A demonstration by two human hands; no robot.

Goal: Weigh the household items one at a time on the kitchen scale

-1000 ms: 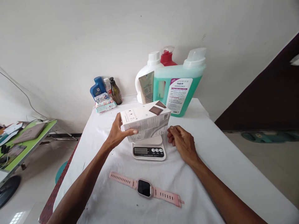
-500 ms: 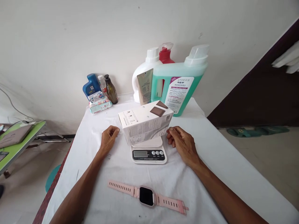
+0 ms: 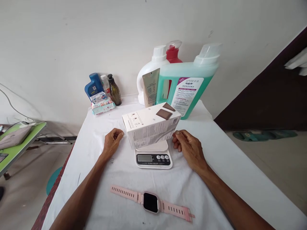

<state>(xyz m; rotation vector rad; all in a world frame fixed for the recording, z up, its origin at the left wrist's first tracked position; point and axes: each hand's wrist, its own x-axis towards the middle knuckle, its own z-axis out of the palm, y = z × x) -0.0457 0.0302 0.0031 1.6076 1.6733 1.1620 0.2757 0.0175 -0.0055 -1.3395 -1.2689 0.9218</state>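
A white printed box (image 3: 153, 130) rests at an angle on the platform of a white kitchen scale (image 3: 153, 159), its ends overhanging both sides. The scale's grey display shows no digits that I can make out. My left hand (image 3: 112, 140) lies on the cloth by the box's left end, fingers curled in and nothing visible in them. By the right end is my right hand (image 3: 189, 148), loosely closed, its fingertips close to the box; whether they touch it I cannot tell. Nearer to me lies a pink-strapped smartwatch (image 3: 150, 202), its screen dark.
Behind the box stand a green liquid jug (image 3: 165, 72), a beige tube (image 3: 150, 88), a white bottle (image 3: 144, 76) and a red bottle (image 3: 173, 55). Back left are a blue bottle (image 3: 93, 84), a dark bottle (image 3: 115, 92) and a wipes pack (image 3: 103, 107). White cloth (image 3: 230, 179) covers the table.
The camera view has shifted slightly. Both hands, the box, the scale and the watch keep their places relative to each other.
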